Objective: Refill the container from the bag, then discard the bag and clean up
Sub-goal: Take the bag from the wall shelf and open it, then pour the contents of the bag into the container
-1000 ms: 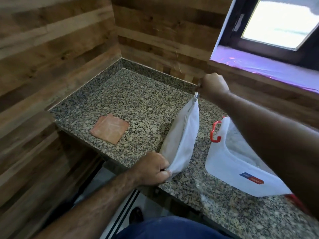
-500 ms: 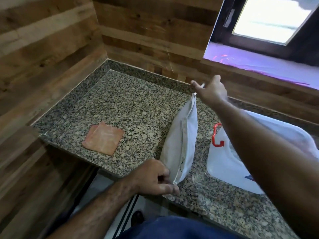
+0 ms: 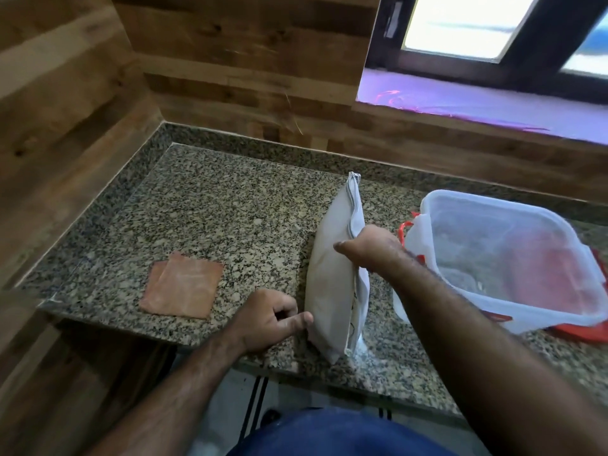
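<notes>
Bag on edge, gripped at zipper seam

Bag (image 3: 332,284) stands on the granite counter (image 3: 230,218) between both hands, long axis running away from the person, zipper edge up. Right hand (image 3: 368,248) pinches the zipper seam midway; left hand (image 3: 269,319), fingers curled, thumb touching the near lower corner. Looks soft, floppy, likely light; best held by the seam. Container (image 3: 506,258) sits just right of the right hand; folded cloth (image 3: 182,289) lies left of the left hand.
</notes>
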